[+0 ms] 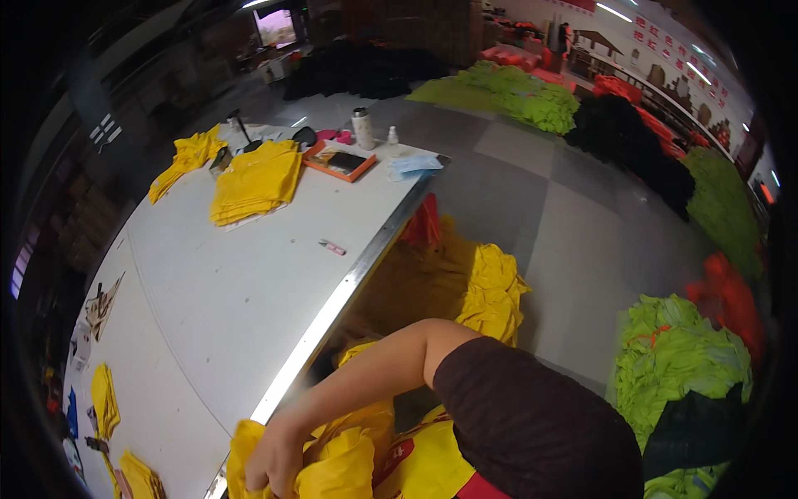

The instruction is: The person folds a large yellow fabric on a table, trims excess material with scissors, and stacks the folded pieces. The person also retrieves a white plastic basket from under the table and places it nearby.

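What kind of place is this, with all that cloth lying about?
Probably a garment workshop: folded yellow shirts stacked on a long white table, and heaps of lime-green garments on the floor.

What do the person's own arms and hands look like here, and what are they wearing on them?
Only one arm shows, most likely the right one. Its hand is bare: no glove, ring or watch can be seen. The forearm is bare as well, up past the elbow. Above that comes a short dark sleeve, brownish black, plain and loose, with a strip of red just below it. The other hand is out of view.
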The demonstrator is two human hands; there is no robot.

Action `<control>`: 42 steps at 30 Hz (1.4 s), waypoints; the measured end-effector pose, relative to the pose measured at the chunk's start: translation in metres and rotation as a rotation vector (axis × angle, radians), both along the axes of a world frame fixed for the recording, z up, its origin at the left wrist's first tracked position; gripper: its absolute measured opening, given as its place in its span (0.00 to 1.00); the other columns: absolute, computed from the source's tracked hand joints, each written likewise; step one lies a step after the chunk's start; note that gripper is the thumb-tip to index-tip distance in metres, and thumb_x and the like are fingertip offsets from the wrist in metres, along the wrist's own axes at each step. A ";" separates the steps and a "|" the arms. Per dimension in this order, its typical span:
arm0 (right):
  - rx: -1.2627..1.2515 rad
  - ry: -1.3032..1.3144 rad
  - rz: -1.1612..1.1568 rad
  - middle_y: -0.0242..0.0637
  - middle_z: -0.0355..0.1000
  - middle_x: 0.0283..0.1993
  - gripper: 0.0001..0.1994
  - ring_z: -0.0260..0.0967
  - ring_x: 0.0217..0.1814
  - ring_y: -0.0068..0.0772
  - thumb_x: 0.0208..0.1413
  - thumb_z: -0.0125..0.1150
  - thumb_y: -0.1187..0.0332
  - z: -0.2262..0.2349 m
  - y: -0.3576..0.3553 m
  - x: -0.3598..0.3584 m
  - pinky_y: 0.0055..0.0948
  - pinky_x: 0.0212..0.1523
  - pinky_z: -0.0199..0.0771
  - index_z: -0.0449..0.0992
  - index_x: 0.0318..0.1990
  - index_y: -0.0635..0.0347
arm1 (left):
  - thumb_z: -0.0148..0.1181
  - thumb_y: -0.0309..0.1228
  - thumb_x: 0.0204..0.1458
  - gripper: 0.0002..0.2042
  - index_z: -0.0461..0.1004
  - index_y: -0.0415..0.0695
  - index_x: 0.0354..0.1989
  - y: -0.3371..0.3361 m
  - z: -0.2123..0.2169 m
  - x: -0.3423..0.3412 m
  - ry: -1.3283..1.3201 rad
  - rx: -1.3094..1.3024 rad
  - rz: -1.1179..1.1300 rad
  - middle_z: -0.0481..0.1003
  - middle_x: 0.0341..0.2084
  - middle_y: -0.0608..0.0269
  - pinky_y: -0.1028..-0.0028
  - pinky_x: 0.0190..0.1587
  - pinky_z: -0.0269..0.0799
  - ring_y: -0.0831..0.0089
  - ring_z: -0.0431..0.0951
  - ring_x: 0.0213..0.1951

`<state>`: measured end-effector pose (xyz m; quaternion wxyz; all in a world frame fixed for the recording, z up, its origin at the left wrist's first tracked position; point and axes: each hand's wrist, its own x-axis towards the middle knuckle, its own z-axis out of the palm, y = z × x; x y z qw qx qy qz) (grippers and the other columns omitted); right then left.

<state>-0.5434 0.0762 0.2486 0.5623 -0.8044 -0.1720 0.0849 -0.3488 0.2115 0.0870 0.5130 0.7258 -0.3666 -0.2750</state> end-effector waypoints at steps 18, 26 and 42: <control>1.006 0.123 -1.238 0.41 0.70 0.46 0.17 0.70 0.45 0.26 0.58 0.51 0.67 -0.044 -0.141 -0.077 0.23 0.45 0.72 0.66 0.50 0.69 | 0.48 0.34 0.55 0.16 0.68 0.35 0.47 -0.037 0.115 0.077 0.461 -0.227 0.203 0.73 0.39 0.58 0.74 0.40 0.71 0.71 0.74 0.39; 0.757 0.053 -1.128 0.41 0.69 0.46 0.20 0.70 0.44 0.29 0.54 0.54 0.66 -0.037 -0.101 -0.083 0.24 0.45 0.71 0.65 0.50 0.70 | 0.48 0.34 0.53 0.19 0.64 0.37 0.51 0.036 0.105 0.070 0.583 -0.273 0.103 0.71 0.43 0.58 0.74 0.45 0.70 0.71 0.73 0.43; 0.354 0.014 -0.799 0.38 0.69 0.42 0.18 0.67 0.40 0.29 0.48 0.61 0.58 0.005 -0.082 -0.132 0.26 0.42 0.65 0.72 0.37 0.68 | 0.52 0.31 0.47 0.17 0.68 0.35 0.44 0.254 0.202 0.102 -0.167 -0.384 0.791 0.72 0.34 0.54 0.71 0.41 0.69 0.62 0.74 0.36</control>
